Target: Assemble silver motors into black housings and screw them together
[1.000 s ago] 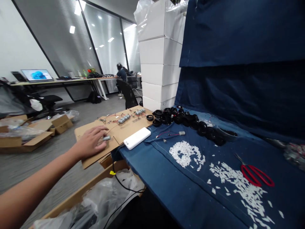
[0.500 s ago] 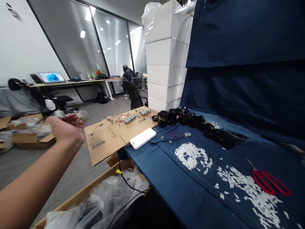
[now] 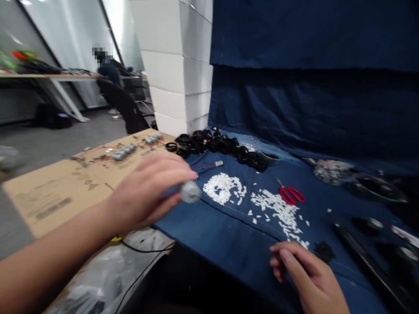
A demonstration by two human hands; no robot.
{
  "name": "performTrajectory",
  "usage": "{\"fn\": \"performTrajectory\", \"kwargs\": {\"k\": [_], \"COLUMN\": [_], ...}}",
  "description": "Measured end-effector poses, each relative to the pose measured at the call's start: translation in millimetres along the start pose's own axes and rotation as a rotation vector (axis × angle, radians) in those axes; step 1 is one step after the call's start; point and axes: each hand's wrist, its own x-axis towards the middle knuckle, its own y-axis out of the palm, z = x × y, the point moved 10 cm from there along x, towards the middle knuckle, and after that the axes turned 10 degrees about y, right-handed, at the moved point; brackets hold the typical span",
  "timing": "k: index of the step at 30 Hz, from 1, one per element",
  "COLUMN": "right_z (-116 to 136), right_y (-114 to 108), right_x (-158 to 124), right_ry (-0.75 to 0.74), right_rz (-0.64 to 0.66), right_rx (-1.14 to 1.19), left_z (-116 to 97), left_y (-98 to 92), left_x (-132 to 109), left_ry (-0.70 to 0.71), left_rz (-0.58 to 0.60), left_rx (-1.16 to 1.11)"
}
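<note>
Left hand is closed around a small silver motor, fingers wrapped over the body and one end of the can showing. It is held in the air, just above the near edge of the blue cloth. Can't tell whether leads are attached, since the grip hides that end. Right hand is empty and half open, fingers loosely curled, low over the front of the cloth. It sits just beside a dark clump and near the end of a spill of white bits. Red scissors lie further in on the cloth, beyond the bits. Black rubber rings form a row along the back of the cloth. A short wired part lies on the cloth in front of them. To the left, wired motors sit on a cardboard sheet. Step in hand looks like handling this one motor, apparently apart from the wired ones. Next move calls for a firm hold on the can and a bare patch of cloth or card to work on, away from the loose bits.
</note>
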Motion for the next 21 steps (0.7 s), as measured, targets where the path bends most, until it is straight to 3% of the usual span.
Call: {"fn": "performTrajectory", "kwargs": {"k": [2,6,10,13,16,19,21], "right_z": [31,82,80,61,39,23,20], "right_y": [-3,-9,-1,-1,-13,-29,-37], "right_x": [13,46,84,102,110,110,109], "right_ry": [-0.022,-0.086,-0.045,-0.023,0.026,0.103,0.128], "right_rz": [0.073,0.042,0.084,0.066,0.0,-0.07,-0.082], "right_rx": [0.068,0.069,0.135,0.193,0.273,0.409,0.515], "left_z": [-19,-33,-40,-39,-25,15,44], "left_y": [44.0,117.3,168.7,181.9,173.9,155.5,159.5], "left_x": [30,76,91,85,70,58,54], "left_ry": [0.197,0.378,0.485,0.514,0.501,0.328,0.19], "left_rz": [0.08,0.088,0.053,0.006,-0.061,-0.207,-0.193], "left_rx": [-0.074,-0.081,-0.074,-0.097,-0.139,-0.105,-0.065]}}
